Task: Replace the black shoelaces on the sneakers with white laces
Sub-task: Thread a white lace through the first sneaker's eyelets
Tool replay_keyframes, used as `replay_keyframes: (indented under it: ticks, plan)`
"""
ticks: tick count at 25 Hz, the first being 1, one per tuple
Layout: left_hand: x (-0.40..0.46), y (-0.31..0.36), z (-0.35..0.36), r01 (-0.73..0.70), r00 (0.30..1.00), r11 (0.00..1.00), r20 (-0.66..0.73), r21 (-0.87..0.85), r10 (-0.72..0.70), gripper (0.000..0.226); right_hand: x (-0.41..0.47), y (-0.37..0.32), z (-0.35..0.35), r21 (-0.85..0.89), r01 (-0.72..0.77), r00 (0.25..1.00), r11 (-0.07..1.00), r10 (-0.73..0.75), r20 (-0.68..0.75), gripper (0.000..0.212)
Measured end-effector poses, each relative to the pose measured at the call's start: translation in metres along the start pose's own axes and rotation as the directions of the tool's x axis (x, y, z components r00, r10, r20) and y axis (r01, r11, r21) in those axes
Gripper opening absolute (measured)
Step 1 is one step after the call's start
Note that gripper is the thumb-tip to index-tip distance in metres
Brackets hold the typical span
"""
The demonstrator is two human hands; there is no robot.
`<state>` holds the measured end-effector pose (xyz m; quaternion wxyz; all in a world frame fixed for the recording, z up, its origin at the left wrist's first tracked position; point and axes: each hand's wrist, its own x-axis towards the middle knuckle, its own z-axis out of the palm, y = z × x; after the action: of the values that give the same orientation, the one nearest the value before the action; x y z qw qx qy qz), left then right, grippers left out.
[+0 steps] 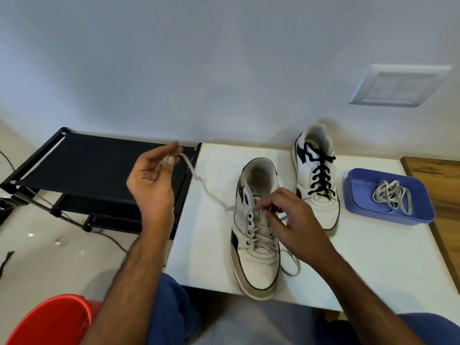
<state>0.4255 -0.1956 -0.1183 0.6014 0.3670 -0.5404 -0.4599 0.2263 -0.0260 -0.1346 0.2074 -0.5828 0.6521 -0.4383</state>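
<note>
Nearest of all, a red bucket [53, 319] sits at the lower left, beside the person's blue-clad knees [171, 312], which reach under the near edge of the white bench [373, 257].

On the bench, the near sneaker [256, 232] lies with its toe toward the person and its opening toward the wall. A white lace [260, 236] crosses its lower eyelets; the upper eyelets are not yet threaded. One free end of that lace loops on the bench just right of the toe, and the other end runs up and left off the shoe.

The right hand [291, 225] rests over the tongue of the near sneaker, its thumb and forefinger pinching together at the upper eyelets; whether they grip lace or tongue is hard to tell. The left hand [151, 180] is raised left of the bench, above a black rack [82, 165], with thumb and fingertips pinching the far end of the white lace, which stretches in a kinked line from the hand down to the sneaker's left side.

Farther back and to the right, the second sneaker [316, 175] stands close to the wall, still laced with a black lace [321, 175]. Right of it, apart from both shoes, a blue tray [358, 195] holds a loose bundle of another white lace [393, 195]. A wooden surface [443, 185] adjoins the bench at the right edge.

Farthest away, a white switch plate [398, 85] is mounted on the pale wall [199, 58].
</note>
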Motion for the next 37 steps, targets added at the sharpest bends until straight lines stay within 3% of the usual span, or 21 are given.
replay_keyframes:
  ticks: [3,6,11,13,16,18,23,28,37]
  plan:
    - [0.004,-0.003,-0.010,0.076,0.996,0.997,-0.048,0.009,-0.076,0.020,0.000,0.000,0.004,0.038,-0.034,0.999,0.999,0.033,0.030,0.023]
    - [-0.007,0.001,0.006,0.086,0.975,0.986,0.193,0.146,-0.113,0.018,-0.002,0.006,0.001,0.095,-0.106,0.994,0.990,0.107,-0.003,0.024]
    - [-0.031,0.001,0.033,-0.073,0.875,0.954,0.478,0.291,-0.079,0.008,-0.004,0.010,-0.011,0.147,-0.208,0.975,0.967,0.218,-0.053,0.025]
    - [-0.034,-0.004,0.033,-0.152,0.793,0.928,0.603,0.341,-0.091,0.006,-0.004,0.013,-0.014,0.177,-0.279,0.954,0.944,0.293,-0.061,0.023]
    - [-0.039,-0.011,0.033,-0.394,0.620,0.838,0.782,0.377,-0.061,0.015,-0.005,0.017,-0.014,0.191,-0.386,0.912,0.903,0.404,-0.069,0.011]
    - [-0.041,-0.016,0.036,-0.502,0.580,0.760,0.812,0.413,-0.058,0.016,-0.005,0.016,-0.011,0.171,-0.433,0.891,0.885,0.449,-0.068,0.011]
    - [-0.047,-0.015,0.042,-0.577,0.578,0.686,0.815,0.444,-0.041,0.012,-0.007,0.007,0.001,0.050,-0.529,0.845,0.847,0.531,-0.056,0.038]
    - [-0.058,-0.012,0.054,-0.726,0.518,0.528,0.855,0.440,0.000,0.011,-0.010,0.001,0.003,-0.031,-0.515,0.855,0.857,0.510,-0.098,0.029]
    - [-0.066,-0.020,0.064,-0.744,0.483,0.517,0.875,0.422,-0.019,0.010,-0.015,0.002,0.001,0.026,-0.508,0.855,0.861,0.508,-0.099,0.023]
